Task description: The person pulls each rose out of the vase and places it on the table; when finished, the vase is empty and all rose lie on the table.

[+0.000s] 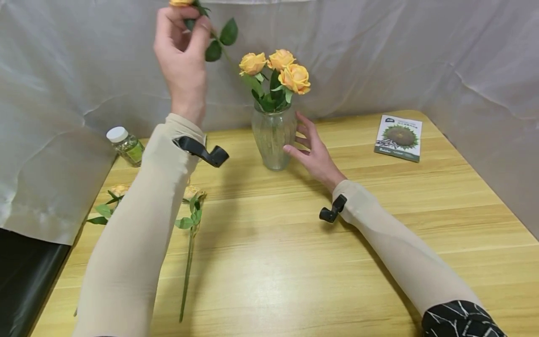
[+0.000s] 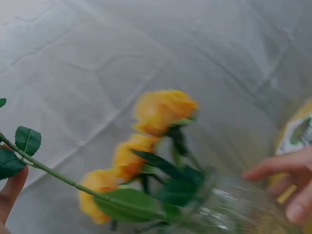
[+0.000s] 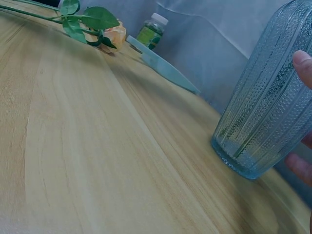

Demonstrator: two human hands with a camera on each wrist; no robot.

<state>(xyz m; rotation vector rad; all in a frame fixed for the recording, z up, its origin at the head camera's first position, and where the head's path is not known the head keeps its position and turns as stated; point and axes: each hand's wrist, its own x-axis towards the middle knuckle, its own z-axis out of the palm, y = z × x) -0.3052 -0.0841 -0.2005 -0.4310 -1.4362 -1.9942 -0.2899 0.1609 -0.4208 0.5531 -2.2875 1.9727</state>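
Note:
My left hand [image 1: 183, 61] is raised at the back left and pinches a yellow rose [image 1: 229, 32] by its stem near the bloom. The bloom is partly cut off by the top edge of the head view. Its stem [image 2: 58, 176] slants down toward the mouth of a clear ribbed glass vase [image 1: 273, 135]. Three yellow roses [image 1: 280, 61] stand upright in the vase. My right hand [image 1: 316, 154] holds the vase from its right side, thumb in front and fingers partly behind the glass.
Two more roses lie on the table at left, one [image 1: 188, 262] beside my left forearm, another [image 1: 103, 211] partly under it. Behind are a white-capped jar [image 1: 126, 147] and a flat pale pointed object [image 3: 165, 68]. A sunflower packet [image 1: 398, 138] lies at the back right. Grey cloth [image 1: 379, 56] hangs behind.

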